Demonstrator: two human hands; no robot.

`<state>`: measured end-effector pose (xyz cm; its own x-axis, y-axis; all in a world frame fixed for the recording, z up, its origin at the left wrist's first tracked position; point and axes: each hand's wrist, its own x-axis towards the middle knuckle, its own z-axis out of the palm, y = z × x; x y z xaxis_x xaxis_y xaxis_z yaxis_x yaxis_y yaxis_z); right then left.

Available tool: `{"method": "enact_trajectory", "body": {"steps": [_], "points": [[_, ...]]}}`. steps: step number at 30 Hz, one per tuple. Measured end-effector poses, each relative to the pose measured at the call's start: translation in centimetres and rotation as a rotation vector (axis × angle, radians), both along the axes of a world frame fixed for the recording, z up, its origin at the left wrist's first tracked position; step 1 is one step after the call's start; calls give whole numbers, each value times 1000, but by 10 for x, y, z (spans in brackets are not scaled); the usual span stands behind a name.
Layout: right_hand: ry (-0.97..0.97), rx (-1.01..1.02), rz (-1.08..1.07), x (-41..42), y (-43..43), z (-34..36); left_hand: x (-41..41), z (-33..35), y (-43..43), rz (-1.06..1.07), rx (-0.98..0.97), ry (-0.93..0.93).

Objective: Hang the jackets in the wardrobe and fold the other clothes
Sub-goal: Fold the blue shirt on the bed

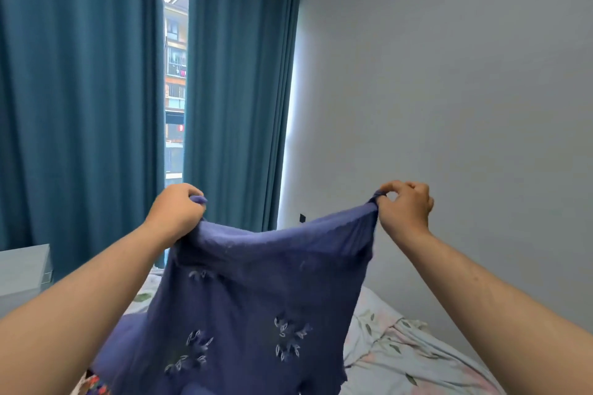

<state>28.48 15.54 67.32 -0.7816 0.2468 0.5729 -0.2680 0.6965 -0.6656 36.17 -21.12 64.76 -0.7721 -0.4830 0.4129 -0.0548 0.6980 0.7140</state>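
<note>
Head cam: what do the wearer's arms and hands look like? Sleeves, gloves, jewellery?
Left hand and right hand: no gloves, and no rings, watch or bands visible. Left forearm and right forearm are uncovered down to the frame edge; no sleeve in view.

a single wide-angle view sits at the person's head, facing forward at the curtains and wall. the left hand and right hand appear close, raised mid-frame; the bed lies below.

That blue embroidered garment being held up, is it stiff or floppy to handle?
Probably floppy: the blue garment sags between the left hand and right hand. Likely light, since two gripped corners carry it.
</note>
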Motion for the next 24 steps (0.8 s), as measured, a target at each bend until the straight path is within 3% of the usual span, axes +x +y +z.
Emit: {"method": "enact_trajectory", "body": {"steps": [2,4,5,6,9,10,11,12,15,17,20,24], "points": [[-97,-187,127,-2,4,-1,-2,-5,-3,72,-46,-60],[-225,-326,160,-1,7,-8,-3,-9,0,76,117,-47],[-278,-284,142,0,9,-12,-5,-10,6,55,247,-18],[-333,-153,118,5,9,-15,-7,-11,12,24,352,16],[-586,581,82,22,0,-23,-8,-1,40,-150,559,97],[-655,747,134,30,-7,-27,-9,4,51,-232,658,113],[-695,785,251,37,-13,-34,-10,10,63,-305,758,121],[-728,711,409,45,-20,-42,-11,16,75,-363,837,127],[-691,91,902,74,-57,-68,-5,34,115,-512,1054,127],[-542,-141,848,81,-85,-90,2,44,138,-638,1188,129],[-433,-397,555,80,-105,-96,11,53,153,-783,1125,110],[-491,-880,691,71,-103,-67,10,46,120,-677,922,162]]}}
